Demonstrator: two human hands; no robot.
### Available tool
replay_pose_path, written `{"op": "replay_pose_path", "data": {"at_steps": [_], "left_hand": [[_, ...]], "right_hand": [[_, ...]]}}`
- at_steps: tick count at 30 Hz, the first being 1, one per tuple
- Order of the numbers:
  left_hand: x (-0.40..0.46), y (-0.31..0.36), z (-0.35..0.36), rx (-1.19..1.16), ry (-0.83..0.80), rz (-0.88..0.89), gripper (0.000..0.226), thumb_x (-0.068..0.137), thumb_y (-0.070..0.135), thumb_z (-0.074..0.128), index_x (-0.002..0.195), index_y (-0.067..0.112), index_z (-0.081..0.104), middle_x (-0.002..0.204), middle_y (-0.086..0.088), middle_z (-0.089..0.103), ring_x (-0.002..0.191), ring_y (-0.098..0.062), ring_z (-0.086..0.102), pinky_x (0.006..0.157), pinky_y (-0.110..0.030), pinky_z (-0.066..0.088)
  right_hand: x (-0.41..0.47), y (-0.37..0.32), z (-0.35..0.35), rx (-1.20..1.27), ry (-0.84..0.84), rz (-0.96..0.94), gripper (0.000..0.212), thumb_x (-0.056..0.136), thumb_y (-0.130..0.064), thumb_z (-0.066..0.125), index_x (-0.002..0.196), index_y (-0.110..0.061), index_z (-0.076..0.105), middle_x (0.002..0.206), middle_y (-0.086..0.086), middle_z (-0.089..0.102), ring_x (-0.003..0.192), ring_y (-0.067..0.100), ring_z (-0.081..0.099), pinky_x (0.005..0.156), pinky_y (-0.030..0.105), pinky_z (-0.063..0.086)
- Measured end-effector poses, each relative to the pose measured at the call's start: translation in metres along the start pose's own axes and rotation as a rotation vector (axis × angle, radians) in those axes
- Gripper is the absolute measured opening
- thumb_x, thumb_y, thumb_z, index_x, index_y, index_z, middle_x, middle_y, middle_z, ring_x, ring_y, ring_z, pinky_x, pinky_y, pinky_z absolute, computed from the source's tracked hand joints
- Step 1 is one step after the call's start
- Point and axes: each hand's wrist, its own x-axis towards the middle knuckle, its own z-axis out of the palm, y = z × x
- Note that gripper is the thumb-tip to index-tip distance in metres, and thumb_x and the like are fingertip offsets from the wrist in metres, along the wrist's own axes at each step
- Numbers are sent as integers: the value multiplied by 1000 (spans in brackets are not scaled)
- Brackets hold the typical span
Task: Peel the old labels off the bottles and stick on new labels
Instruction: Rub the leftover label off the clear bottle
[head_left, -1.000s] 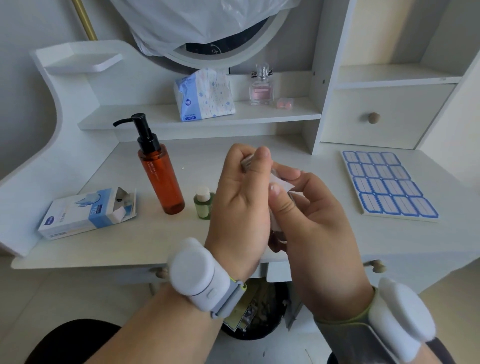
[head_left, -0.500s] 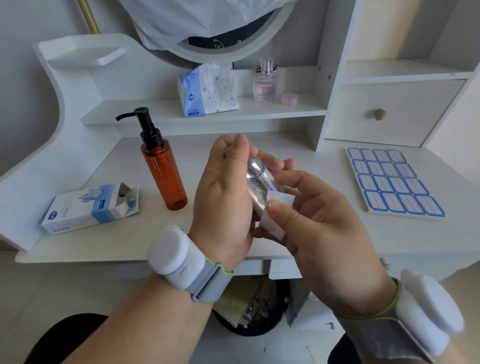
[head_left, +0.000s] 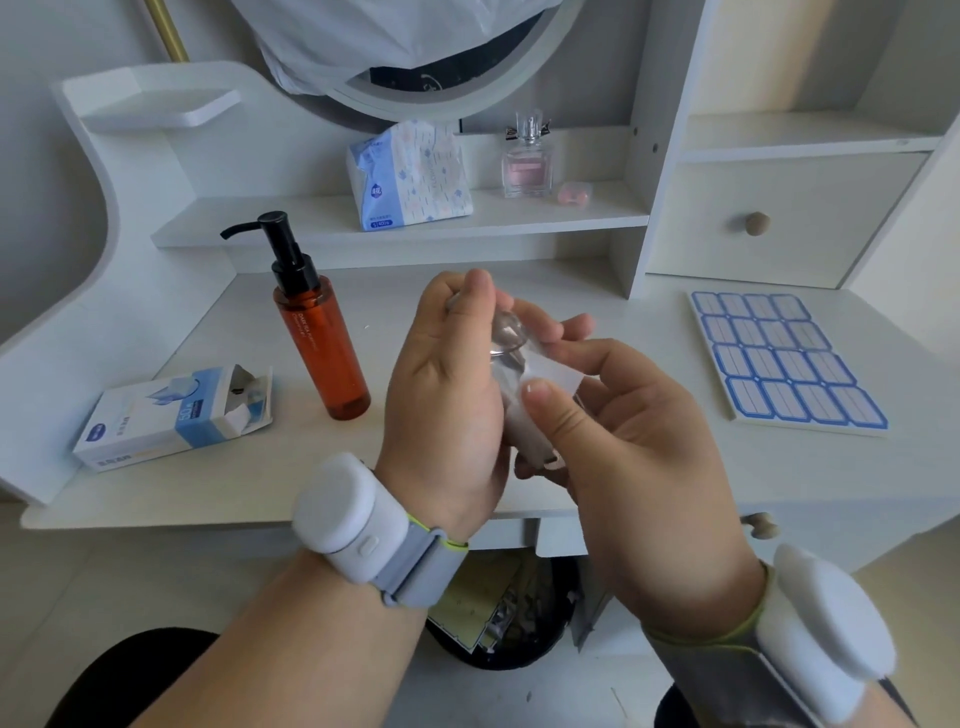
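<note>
Glass, we judge: the small clear bottle (head_left: 511, 364) looks light, rigid, slick and breakable. Our left hand (head_left: 441, 395) wraps its body above the surface (head_left: 649, 467); our right hand (head_left: 618, 431) pinches the thin white label (head_left: 553, 371), best gripped by its lifted edge.

left hand (head_left: 441, 400) curled – gripping | right hand (head_left: 639, 441) seemingly pinching

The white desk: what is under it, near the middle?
Under the white desk stands a dark bin holding paper scraps and what look like used label sheets. The left hand, right hand and forearms cover much of it.
</note>
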Motion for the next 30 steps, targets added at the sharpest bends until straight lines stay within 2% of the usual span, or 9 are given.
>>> {"op": "replay_pose_path", "data": {"at_steps": [5, 7, 9, 13, 18, 22, 26, 28, 30], "left_hand": [[3, 3, -1, -11, 26, -6, 29, 110, 35, 41, 92, 15, 50, 77, -8, 64, 98, -38, 76, 86, -57, 57], [2, 0, 2, 19, 18, 30, 27, 111, 33, 39, 94, 13, 49, 77, -9, 63, 98, -38, 76, 83, -55, 59], [1, -5, 5, 55, -5, 74, 25, 112, 30, 38, 98, 11, 47, 80, -10, 63, 99, -39, 75, 83, -58, 60], [-1, -13, 5, 54, -41, 52, 23, 111, 32, 40, 101, 12, 46, 84, -13, 63, 101, -42, 74, 81, -83, 45], [-3, -10, 2, -22, 7, -22, 25, 111, 30, 38, 97, 11, 47, 80, -11, 62, 100, -38, 75, 84, -56, 58], [-1, -9, -4, -46, 17, -85, 28, 110, 34, 40, 94, 14, 50, 80, -9, 64, 102, -36, 75, 89, -59, 56], [0, -6, -5, -48, 22, -77, 28, 109, 36, 42, 94, 14, 52, 82, -8, 64, 104, -37, 74, 92, -63, 54], [0, -4, -1, -28, 24, -34, 27, 110, 34, 41, 96, 13, 50, 80, -9, 64, 101, -38, 75, 87, -58, 58], [0, -4, 5, 6, 17, 18, 26, 111, 33, 39, 99, 11, 48, 79, -10, 64, 98, -38, 75, 86, -56, 59]], "right_hand": [[3, -4, 0, 88, -74, 27, 24, 87, -7, 64, 106, -19, 72, 97, 7, 77, 82, 32, 72, 72, 41, 62], [2, -4, 3, 25, -23, -6, 19, 89, -8, 68, 101, -23, 71, 89, 4, 76, 76, 29, 69, 72, 47, 63], [1, -4, 6, -51, 55, -43, 19, 92, -6, 73, 94, -24, 68, 75, -4, 72, 63, 16, 63, 64, 37, 59], [0, -3, 10, -43, 135, -83, 24, 90, -11, 75, 80, -29, 63, 64, -6, 66, 54, 7, 56, 57, 22, 46], [-2, 7, 3, -22, 58, -34, 9, 89, -14, 75, 91, -16, 67, 68, 1, 66, 57, 17, 54, 57, 31, 48], [-1, 9, -5, 49, -1, 48, 18, 85, -12, 68, 101, -18, 71, 88, 9, 74, 75, 29, 63, 62, 30, 55], [2, 6, -8, 63, -82, 28, 27, 89, -5, 63, 109, -20, 73, 101, 4, 77, 99, 26, 74, 84, 41, 60], [2, 5, -5, 13, -43, -11, 25, 89, -9, 64, 107, -23, 73, 97, 0, 77, 96, 25, 73, 88, 48, 58], [1, 3, -2, -38, 19, -49, 17, 89, -15, 67, 103, -22, 73, 82, -6, 71, 79, 22, 65, 79, 44, 55]]}}
